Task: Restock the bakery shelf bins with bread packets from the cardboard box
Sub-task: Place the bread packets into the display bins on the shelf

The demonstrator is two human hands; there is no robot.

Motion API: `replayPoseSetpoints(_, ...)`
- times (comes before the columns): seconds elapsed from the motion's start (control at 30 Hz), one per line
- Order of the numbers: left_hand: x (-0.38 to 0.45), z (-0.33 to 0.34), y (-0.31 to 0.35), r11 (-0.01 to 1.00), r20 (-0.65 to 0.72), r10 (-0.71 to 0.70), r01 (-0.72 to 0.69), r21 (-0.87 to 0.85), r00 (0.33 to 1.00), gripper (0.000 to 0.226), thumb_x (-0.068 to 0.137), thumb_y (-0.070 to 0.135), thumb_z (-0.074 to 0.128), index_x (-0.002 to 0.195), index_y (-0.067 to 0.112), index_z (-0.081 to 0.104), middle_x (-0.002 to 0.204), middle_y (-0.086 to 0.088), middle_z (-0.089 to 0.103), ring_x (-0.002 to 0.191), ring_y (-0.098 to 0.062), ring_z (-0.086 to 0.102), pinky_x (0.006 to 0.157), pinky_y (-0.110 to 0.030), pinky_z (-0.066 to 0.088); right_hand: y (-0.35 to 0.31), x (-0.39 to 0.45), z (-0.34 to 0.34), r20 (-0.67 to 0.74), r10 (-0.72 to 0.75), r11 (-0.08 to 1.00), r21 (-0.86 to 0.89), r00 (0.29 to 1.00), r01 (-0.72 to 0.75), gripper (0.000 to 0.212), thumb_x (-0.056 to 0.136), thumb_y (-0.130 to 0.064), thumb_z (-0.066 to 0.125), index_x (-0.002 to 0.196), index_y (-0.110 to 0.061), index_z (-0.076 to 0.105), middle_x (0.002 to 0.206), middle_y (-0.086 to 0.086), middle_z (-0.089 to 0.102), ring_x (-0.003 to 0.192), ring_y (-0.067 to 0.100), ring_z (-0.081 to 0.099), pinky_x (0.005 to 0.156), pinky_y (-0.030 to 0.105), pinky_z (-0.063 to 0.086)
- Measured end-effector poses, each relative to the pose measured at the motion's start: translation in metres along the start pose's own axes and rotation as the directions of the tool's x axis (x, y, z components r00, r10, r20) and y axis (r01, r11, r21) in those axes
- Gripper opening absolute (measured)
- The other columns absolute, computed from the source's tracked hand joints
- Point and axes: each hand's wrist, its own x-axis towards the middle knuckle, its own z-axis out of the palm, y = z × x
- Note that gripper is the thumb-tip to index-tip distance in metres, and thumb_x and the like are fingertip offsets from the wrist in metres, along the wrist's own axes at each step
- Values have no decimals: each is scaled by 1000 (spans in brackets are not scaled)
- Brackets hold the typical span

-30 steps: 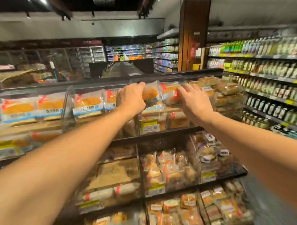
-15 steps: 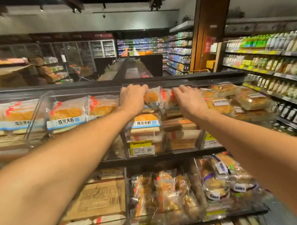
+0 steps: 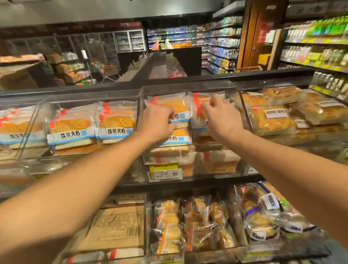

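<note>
Both my hands reach into the middle clear bin [image 3: 187,87] on the top shelf. My left hand [image 3: 157,122] grips the lower edge of an upright bread packet [image 3: 174,106] with orange bread and a blue label. My right hand [image 3: 218,118] has its fingers curled and pinches the neighbouring bread packet [image 3: 196,100] at its left side. More of the same packets [image 3: 175,139] lie stacked in the bin under my hands. A flattened cardboard box [image 3: 117,228] with a printed label lies in the lower-left bin.
The left bins hold matching sandwich bread packets [image 3: 70,129]. The right bin holds labelled flat breads [image 3: 271,118]. The lower shelf has bins of small wrapped buns [image 3: 192,226] and round pastries [image 3: 266,213]. A yellow price tag [image 3: 163,167] sits on the bin front. Drink shelves line the right aisle.
My hands have sunk a little into the middle bin, carrying the two packets down. The view has moved closer to the shelf and tilted down.
</note>
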Motion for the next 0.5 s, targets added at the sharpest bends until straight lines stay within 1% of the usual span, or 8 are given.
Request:
replayPoseSetpoints(0.03,-1,-2,-1,1000,107,3,-2,-13,994,24,82,48,68,93,26,64,94,2,69,98,-26,60,81,-36,47,-3,-2,0,20,23,999,44,1000,-23,43,83,-6,63,124,-15,53,119,12,48,103,36,53,64,37,41)
replayPoseSetpoints(0.07,-1,-4,-2,1000,205,28,-25,-15,978,27,85,50,65,94,25,66,94,2,69,97,-26,61,81,-35,47,-5,-4,0,42,40,996,80,998,-43,43,84,-6,61,125,-14,53,119,12,49,102,36,54,64,37,40)
replayPoseSetpoints(0.13,0,-11,0,998,346,70,-61,-35,936,32,88,51,64,102,23,69,100,0,70,98,-24,62,82,-33,50,-5,-6,0,83,68,988,132,994,-79,43,87,-8,56,130,-14,53,122,13,51,107,38,53,70,40,44)
replayPoseSetpoints(0.2,2,-17,3,997,435,74,-58,-51,897,41,87,53,64,111,20,69,107,-2,69,101,-24,62,88,-36,52,-5,-7,-2,99,95,980,168,991,-110,46,89,-13,55,134,-17,52,126,11,51,111,37,52,76,42,48)
replayPoseSetpoints(0.3,5,-19,6,998,559,53,-27,-55,827,49,87,53,66,118,16,67,114,-5,68,103,-25,61,93,-39,51,-5,-9,-6,122,113,971,196,986,-135,50,89,-24,63,137,-20,50,130,9,50,114,35,51,84,43,50)
replayPoseSetpoints(0.37,4,-17,8,999,602,33,-2,-52,798,50,87,50,68,122,14,63,119,-6,66,106,-26,59,94,-38,50,-6,-11,-8,140,111,967,214,984,-140,56,86,-31,69,138,-21,50,131,8,49,116,33,50,89,44,51)
replayPoseSetpoints(0.4,3,-15,8,998,604,25,10,-55,797,52,87,48,69,125,14,60,123,-6,64,108,-27,58,94,-37,49,-6,-12,-9,141,108,968,210,984,-136,58,84,-33,72,137,-22,50,131,8,49,117,33,50,91,44,50)
replayPoseSetpoints(0.5,-1,-16,8,996,541,15,35,-81,841,55,82,42,76,127,16,55,126,-8,61,109,-27,57,88,-32,47,-5,-11,-11,120,103,981,150,987,-121,62,80,-36,76,136,-23,51,131,8,50,119,32,48,92,44,49)
